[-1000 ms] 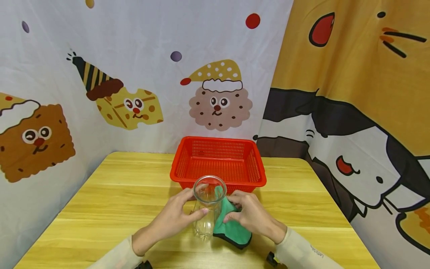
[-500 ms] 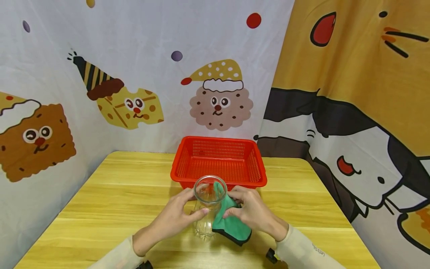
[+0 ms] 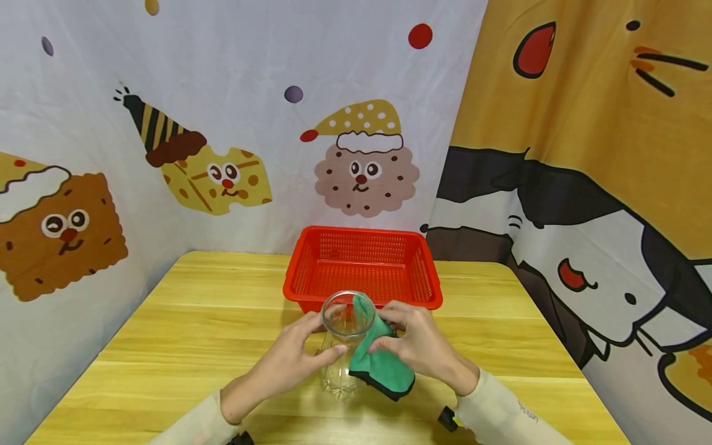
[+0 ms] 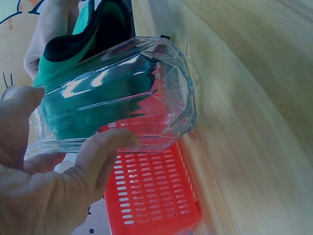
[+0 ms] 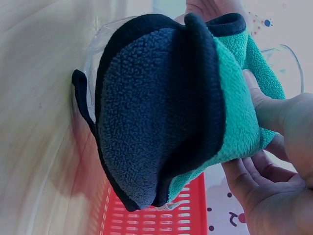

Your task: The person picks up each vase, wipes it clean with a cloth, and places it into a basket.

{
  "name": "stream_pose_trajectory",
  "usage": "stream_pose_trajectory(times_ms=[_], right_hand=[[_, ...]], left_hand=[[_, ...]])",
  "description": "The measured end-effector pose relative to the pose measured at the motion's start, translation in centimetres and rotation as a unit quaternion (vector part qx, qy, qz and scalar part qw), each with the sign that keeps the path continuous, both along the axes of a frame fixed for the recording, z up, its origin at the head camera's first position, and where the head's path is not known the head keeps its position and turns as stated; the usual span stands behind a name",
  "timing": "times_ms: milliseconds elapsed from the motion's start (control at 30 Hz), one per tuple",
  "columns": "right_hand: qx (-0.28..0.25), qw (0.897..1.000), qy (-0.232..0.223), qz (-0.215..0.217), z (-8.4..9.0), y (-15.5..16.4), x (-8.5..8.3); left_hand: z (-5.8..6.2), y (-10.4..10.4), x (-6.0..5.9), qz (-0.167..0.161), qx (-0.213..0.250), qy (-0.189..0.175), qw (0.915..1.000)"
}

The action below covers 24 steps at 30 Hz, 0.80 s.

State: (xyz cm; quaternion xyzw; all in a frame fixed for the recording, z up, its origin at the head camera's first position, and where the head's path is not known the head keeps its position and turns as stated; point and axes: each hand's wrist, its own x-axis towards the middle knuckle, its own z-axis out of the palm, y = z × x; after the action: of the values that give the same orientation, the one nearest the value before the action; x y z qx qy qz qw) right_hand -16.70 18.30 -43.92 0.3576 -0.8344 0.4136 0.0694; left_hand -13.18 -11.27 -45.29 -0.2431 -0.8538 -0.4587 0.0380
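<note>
The glass [image 3: 346, 337] stands upright on the table [image 3: 167, 346], just in front of the red basket [image 3: 363, 267]. The left hand [image 3: 289, 358] wraps its side, thumb and fingers [image 4: 105, 147] curled round the faceted wall. The right hand [image 3: 414, 346] pinches a green cloth [image 3: 381, 364] with a dark edge, fingers [image 5: 264, 181] clamped on the fold, and presses it against the right side of the glass, one corner poking over the rim.

The main risk is likely the glass itself. It is smooth and clear, and the left hand holds it with only the fingertips and thumb on the wall; a hard push from the cloth side could tip it towards the left or twist it out of that hold. If it tips away from the person, it would knock against the basket, which sits close behind.

The cloth is bunched thickly, as the right wrist view shows, with much of it hanging loose below the hand. That loose part could drag on the table or catch under the base of the glass and unsettle it. A thick wad forced into the mouth might also jam there, and pulling it free could lift the glass off the table
</note>
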Motion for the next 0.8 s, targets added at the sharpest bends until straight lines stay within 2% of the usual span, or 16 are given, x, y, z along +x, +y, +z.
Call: stream_pose_trajectory(times_ms=[400, 800], right_hand=[[-0.056, 0.997, -0.055, 0.011, 0.40, -0.06, -0.03], [-0.100, 0.991, -0.084, 0.003, 0.93, 0.21, -0.07]], left_hand=[[-0.04, 0.04, 0.02, 0.002, -0.008, 0.015, 0.9998], [-0.26, 0.17, -0.12, 0.002, -0.012, 0.028, 0.9995]])
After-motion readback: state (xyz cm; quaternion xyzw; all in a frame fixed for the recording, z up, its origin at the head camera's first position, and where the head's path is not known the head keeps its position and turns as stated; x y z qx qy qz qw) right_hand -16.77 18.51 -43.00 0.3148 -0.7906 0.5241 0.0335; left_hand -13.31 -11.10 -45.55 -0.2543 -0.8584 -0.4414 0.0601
